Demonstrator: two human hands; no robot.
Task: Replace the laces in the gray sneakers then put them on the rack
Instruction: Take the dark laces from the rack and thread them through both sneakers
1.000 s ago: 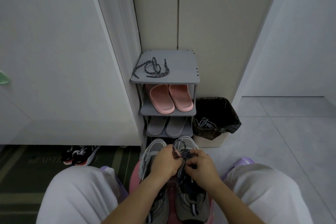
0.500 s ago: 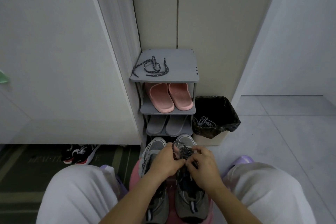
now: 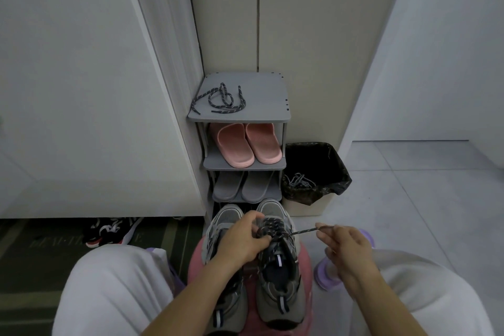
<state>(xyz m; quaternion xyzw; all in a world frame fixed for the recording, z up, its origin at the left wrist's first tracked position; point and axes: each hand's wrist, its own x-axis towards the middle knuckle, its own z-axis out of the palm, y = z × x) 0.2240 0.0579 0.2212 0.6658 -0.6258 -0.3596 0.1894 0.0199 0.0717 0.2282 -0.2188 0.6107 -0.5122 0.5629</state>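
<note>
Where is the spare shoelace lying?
Head view: the dark speckled shoelace lies left on the gray shoe rack's top shelf, above the pink rubber slippers.

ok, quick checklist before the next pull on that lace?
1. Pinch of right hand on the lace end: ok.
2. Grip of left hand on the right sneaker, at its lacing: ok.
3. Pulled lace straight, no snag: ok.
4. Lacing of left sneaker: cannot tell, left hand covers it.
5. Second, spare lace on the rack top: ok.
6. Free shelf: cannot tell; pink slippers and gray slippers fill the two seen.
</note>
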